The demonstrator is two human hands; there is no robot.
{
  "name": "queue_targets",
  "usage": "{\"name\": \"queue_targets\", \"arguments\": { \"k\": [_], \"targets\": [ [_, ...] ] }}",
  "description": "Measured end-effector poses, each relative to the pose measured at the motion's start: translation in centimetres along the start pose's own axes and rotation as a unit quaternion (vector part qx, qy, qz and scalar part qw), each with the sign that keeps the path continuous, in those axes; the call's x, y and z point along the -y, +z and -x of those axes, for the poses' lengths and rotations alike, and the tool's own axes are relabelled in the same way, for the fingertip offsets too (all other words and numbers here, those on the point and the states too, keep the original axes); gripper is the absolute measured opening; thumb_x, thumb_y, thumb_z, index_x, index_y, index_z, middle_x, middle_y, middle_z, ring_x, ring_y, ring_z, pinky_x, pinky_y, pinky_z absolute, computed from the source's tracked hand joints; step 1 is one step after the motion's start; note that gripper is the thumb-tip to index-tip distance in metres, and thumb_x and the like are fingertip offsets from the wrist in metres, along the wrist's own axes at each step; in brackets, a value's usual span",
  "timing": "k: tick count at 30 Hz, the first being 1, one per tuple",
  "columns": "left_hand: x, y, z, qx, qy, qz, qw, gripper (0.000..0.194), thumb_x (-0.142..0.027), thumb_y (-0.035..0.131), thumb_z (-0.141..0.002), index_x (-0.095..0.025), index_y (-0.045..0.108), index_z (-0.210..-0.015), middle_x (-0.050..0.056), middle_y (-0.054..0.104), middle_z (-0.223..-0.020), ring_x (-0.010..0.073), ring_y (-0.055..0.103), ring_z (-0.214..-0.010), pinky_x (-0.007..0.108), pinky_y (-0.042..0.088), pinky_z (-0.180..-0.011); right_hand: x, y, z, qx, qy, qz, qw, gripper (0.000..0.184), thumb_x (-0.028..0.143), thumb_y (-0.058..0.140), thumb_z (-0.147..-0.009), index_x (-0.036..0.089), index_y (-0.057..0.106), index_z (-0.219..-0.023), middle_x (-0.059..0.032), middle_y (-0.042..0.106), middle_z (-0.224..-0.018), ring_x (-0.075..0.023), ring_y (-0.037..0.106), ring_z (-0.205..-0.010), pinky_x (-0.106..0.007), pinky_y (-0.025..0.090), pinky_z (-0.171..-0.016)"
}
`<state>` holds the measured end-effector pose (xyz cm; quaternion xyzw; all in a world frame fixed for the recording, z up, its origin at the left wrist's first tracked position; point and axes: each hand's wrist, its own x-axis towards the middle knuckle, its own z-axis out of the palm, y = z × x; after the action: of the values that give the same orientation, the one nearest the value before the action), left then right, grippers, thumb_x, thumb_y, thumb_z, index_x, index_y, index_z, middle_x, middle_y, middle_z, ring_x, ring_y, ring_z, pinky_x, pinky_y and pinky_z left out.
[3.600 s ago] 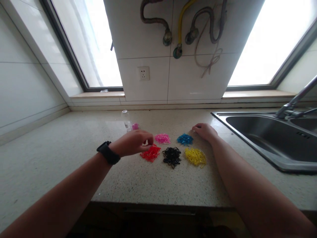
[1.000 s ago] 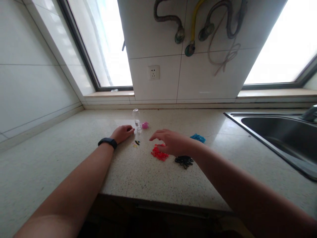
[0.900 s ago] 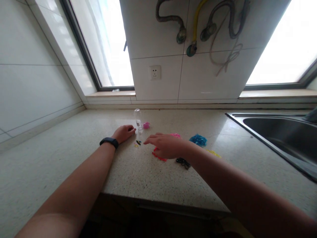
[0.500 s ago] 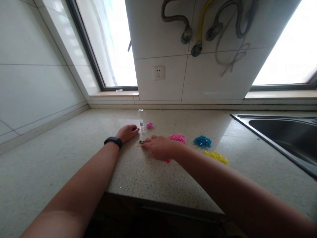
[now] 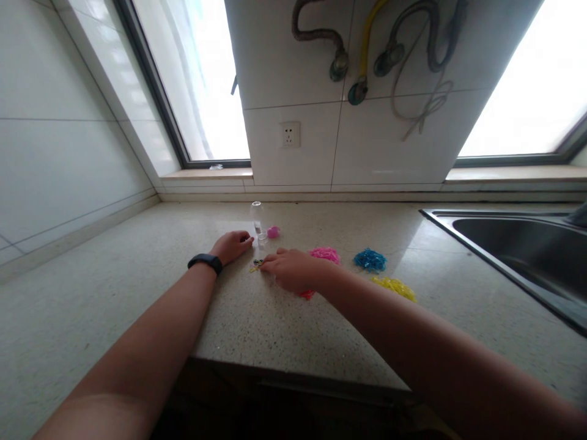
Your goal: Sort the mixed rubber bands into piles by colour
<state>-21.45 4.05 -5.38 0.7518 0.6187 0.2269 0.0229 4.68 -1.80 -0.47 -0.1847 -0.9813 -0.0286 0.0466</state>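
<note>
My left hand (image 5: 232, 246), a dark band round its wrist, rests on the counter with fingers curled in; whatever they hold, if anything, is hidden. Just past its fingertips stands a clear plastic bottle (image 5: 257, 221). A small pink object (image 5: 273, 232) lies at the bottle's base. My right hand (image 5: 291, 270) reaches in low over the counter, its fingers drawn together. Their tips touch a few small dark and yellow bands (image 5: 255, 266). Anything pinched there is too small to make out. Beside this hand lies a heap of pink bands (image 5: 326, 255), with red bands (image 5: 307, 294) partly under it.
Farther right on the counter (image 5: 275, 330) sit a blue heap of bands (image 5: 370, 260) and a yellow heap (image 5: 395, 288), the latter partly behind my right forearm. A metal sink (image 5: 440, 217) is set in at the right. Hoses and a socket (image 5: 290, 134) are on the wall behind.
The whole view has shifted slightly, so everything sits a little farther left. Both hands keep nearly the same places; the small bands at my right fingertips look slightly rearranged.
</note>
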Motion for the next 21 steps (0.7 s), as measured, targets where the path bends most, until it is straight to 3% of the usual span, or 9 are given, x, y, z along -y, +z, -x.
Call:
{"name": "queue_targets", "arguments": {
  "k": [4,8,13,17,21],
  "targets": [
    [-0.2,-0.2,0.1,0.0,0.001,-0.001,1.0,0.038,-0.049,0.048,-0.089,-0.019,0.066,-0.075,0.004,0.064,-0.068,0.0158,0.05,-0.061,0.028,0.03,-0.059,-0.7,-0.6,1.1,0.016,-0.018,-0.02,1.0,0.047,0.008,0.052,-0.083,0.014,0.064,-0.128,-0.0117,0.065,-0.128,-0.0251,0.059,-0.109,-0.037,0.044,-0.095],
    [-0.4,-0.5,0.2,0.002,0.002,0.001,1.0,0.038,-0.05,0.048,-0.089,-0.019,0.067,-0.077,0.004,0.066,-0.07,0.0168,0.052,-0.063,0.028,0.032,-0.059,-1.6,-2.2,3.7,-0.008,-0.005,-0.093,0.996,0.044,0.007,0.051,-0.084,0.014,0.066,-0.125,-0.0117,0.065,-0.13,-0.0227,0.056,-0.118,-0.037,0.04,-0.104],
    [-0.5,-0.6,0.2,0.004,-0.005,0.003,1.0,0.038,-0.05,0.048,-0.087,-0.019,0.068,-0.078,0.005,0.067,-0.07,0.0177,0.054,-0.064,0.028,0.033,-0.059,-4.2,-3.7,8.9,-0.051,0.058,-0.202,0.976,0.032,0.007,0.054,-0.083,0.017,0.075,-0.106,-0.0083,0.073,-0.104,-0.0163,0.065,-0.094,-0.031,0.047,-0.087],
    [-0.6,-0.6,0.2,0.01,-0.003,-0.002,1.0,0.039,-0.051,0.047,-0.088,-0.02,0.068,-0.078,0.005,0.067,-0.07,0.0174,0.054,-0.064,0.028,0.034,-0.06,-7.4,-3.3,13.4,-0.112,0.153,-0.295,0.936,0.022,0.024,0.073,-0.076,0.021,0.077,-0.097,-0.0022,0.072,-0.08,-0.0119,0.061,-0.066,-0.025,0.046,-0.061],
    [-0.5,-0.5,0.2,0.026,0.003,-0.01,1.0,0.041,-0.053,0.044,-0.089,-0.02,0.066,-0.079,0.004,0.067,-0.071,0.018,0.055,-0.064,0.028,0.034,-0.061,-10.0,-2.6,17.3,-0.251,0.278,-0.376,0.848,0.021,0.037,0.081,-0.068,0.019,0.075,-0.076,-0.0005,0.065,-0.061,-0.0105,0.054,-0.053,-0.025,0.043,-0.05]
  ]
}}
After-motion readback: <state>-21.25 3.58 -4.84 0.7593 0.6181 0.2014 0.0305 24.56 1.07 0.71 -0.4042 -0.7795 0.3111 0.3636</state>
